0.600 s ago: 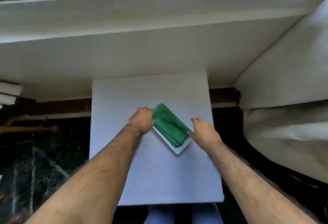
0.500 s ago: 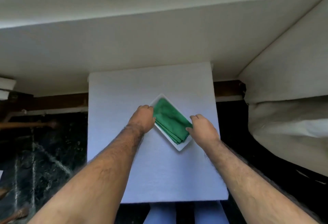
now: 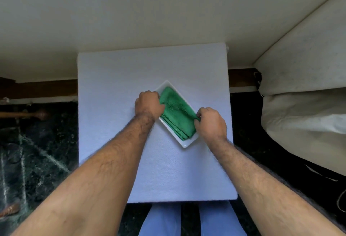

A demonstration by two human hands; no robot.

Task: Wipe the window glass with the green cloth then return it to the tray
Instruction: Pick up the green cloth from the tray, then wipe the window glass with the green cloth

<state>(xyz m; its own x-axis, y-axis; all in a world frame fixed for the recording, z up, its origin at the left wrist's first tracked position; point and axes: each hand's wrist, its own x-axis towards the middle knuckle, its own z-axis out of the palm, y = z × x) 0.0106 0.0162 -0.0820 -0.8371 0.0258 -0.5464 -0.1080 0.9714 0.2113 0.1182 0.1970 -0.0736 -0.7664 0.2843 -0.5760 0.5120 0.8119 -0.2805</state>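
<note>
A folded green cloth (image 3: pixel 177 113) lies in a small white rectangular tray (image 3: pixel 185 143), set diagonally on a white square table (image 3: pixel 131 78). My left hand (image 3: pixel 148 104) has its fingers curled onto the cloth's left edge near the tray's upper end. On the opposite side, my right hand (image 3: pixel 210 123) pinches the cloth's right edge. Both hands cover parts of the tray's rim. The window glass is out of view.
A pale wall (image 3: pixel 149 11) rises behind the table. A cream curtain or cushion (image 3: pixel 303 89) bulges at the right. Dark marble floor (image 3: pixel 37 151) lies to the left, with a wooden rod (image 3: pixel 24 114) on it. My blue trouser legs (image 3: pixel 161 219) show under the table's near edge.
The view has tilted down, so the window frame left the top. Both hands closed in on the cloth: the left curled onto its left edge, the right went from open fingers to a pinch.
</note>
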